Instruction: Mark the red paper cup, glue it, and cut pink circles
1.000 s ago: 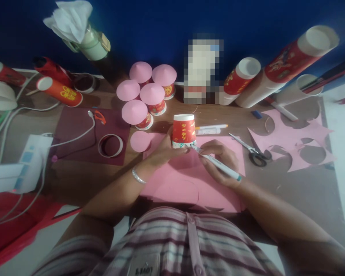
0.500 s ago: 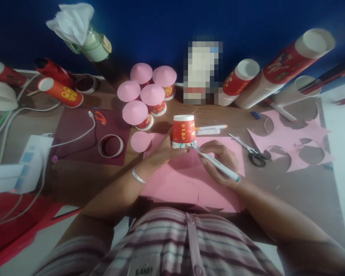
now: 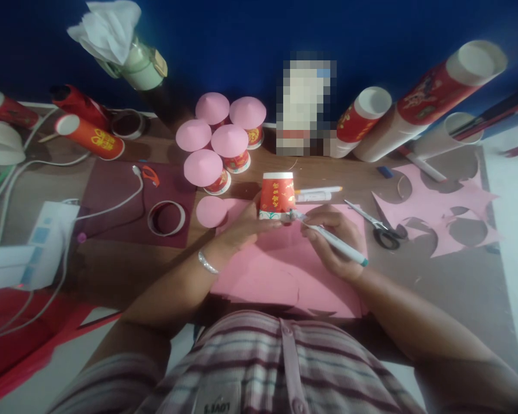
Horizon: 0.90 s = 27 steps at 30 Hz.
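My left hand (image 3: 248,223) is closed around the lower left side of a red paper cup (image 3: 278,192) held bottom up, its white base on top. Green marks run along the white band at the cup's lower rim. A white marker (image 3: 339,244) with a green end is pinched in my right hand (image 3: 334,236); its tip is close to that band, and whether it touches I cannot tell. Pink paper sheets (image 3: 259,282) lie under both hands. Left of the cup rests a flat pink paper circle (image 3: 214,212).
Several cups under pink paper cones (image 3: 202,168) stand behind on the left. Two markers (image 3: 315,192) lie behind my right hand. Scissors (image 3: 382,230) and a cut pink paper scrap (image 3: 435,207) are at right, tall tubes (image 3: 431,86) behind them. A tape roll (image 3: 166,218) sits at left.
The cup has shifted and turned slightly in my left hand. My right hand has drawn the marker a little to the right.
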Available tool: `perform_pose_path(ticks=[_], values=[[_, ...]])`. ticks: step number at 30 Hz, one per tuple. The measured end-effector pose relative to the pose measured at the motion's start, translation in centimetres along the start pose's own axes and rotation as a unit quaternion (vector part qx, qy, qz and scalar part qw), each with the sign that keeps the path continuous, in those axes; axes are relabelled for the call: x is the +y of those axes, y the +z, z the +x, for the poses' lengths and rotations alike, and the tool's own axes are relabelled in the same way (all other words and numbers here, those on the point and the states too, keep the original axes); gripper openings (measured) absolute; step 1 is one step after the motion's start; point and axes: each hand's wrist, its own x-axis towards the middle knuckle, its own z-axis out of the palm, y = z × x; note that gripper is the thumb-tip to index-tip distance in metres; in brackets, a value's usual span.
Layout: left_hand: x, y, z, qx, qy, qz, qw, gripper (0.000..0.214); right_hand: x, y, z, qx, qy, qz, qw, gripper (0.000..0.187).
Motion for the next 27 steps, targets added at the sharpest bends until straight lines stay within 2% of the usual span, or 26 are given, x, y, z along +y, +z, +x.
perform_pose_path(ticks=[8, 27], values=[[-0.01, 0.09, 0.09, 0.008, 0.003, -0.008, 1.0, 0.059, -0.11, -0.38, 0.11, -0.023, -0.026, -0.002, 0.999, 0.016], [0.02, 0.13, 0.15, 0.004, -0.005, -0.005, 1.0, 0.077, 0.25, -0.02, -0.57, 0.002, -0.009, -0.032, 0.999, 0.021]])
